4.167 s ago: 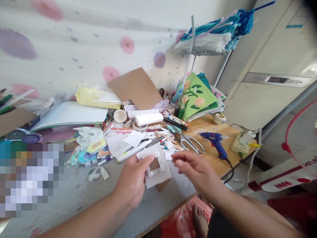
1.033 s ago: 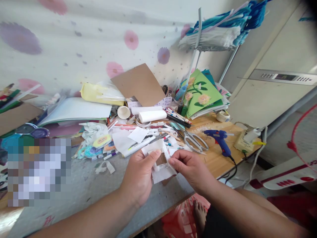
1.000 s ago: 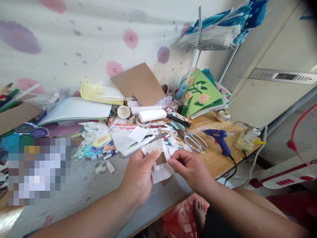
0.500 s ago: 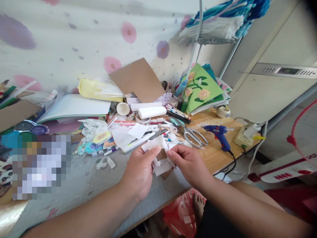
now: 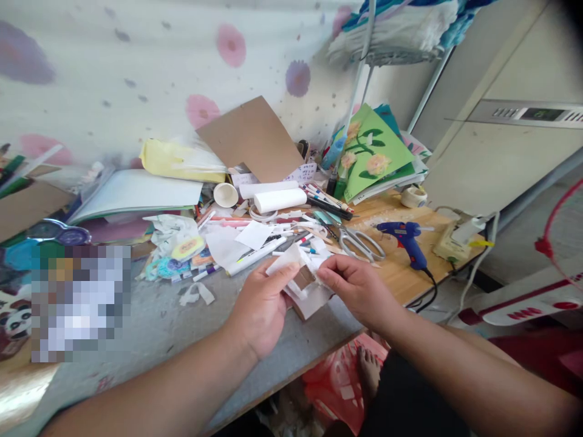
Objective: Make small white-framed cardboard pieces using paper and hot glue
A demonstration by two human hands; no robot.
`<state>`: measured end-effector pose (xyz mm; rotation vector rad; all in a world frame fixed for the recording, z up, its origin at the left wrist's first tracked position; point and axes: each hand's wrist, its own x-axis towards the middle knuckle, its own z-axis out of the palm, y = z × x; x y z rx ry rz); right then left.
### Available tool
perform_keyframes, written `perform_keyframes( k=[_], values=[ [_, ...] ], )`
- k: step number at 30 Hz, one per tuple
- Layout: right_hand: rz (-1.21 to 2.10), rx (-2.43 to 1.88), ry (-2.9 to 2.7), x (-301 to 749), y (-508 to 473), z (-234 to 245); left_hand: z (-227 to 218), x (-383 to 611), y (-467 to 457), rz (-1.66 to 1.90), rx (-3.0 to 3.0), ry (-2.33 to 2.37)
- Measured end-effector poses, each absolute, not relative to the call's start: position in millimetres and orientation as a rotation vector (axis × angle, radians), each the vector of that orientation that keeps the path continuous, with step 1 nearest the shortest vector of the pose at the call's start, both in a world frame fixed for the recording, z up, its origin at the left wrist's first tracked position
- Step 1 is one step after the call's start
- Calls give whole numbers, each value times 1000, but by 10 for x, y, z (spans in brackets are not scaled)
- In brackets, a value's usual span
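Note:
Between my two hands is a small cardboard piece [image 5: 304,278] with white paper around its edges and brown board showing in the middle. My left hand [image 5: 264,303] grips its left side, thumb on top. With thumb and forefinger, my right hand [image 5: 350,285] pinches the white paper at its right edge. A paper flap [image 5: 314,301] hangs from the lower side. The piece is held above the front part of the grey table [image 5: 182,340]. My left fingers are mostly hidden beneath it.
A blue hot glue gun [image 5: 407,240] lies at the right, its cord running off the table edge. Scissors [image 5: 359,243] lie open near it. Pens, paper scraps and a white paper roll [image 5: 280,199] crowd the back. A power strip [image 5: 455,241] sits at the right corner.
The cardboard piece has turned and tilted a little in my hands, so more of its lower flap shows. My right hand has shifted slightly right. The view has moved slightly.

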<state>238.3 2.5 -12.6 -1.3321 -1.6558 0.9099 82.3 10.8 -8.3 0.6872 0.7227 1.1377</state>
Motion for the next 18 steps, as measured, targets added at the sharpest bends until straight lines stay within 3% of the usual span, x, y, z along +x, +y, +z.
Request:
perform_keyframes(
  k=[8,18],
  values=[
    [971,-1367,-1806,2702,92,17,-111,746,175,838,1010,938],
    [1175,-1233,-1717,2588,134,58,-125,757,165,751,1270,1012]
  ],
)
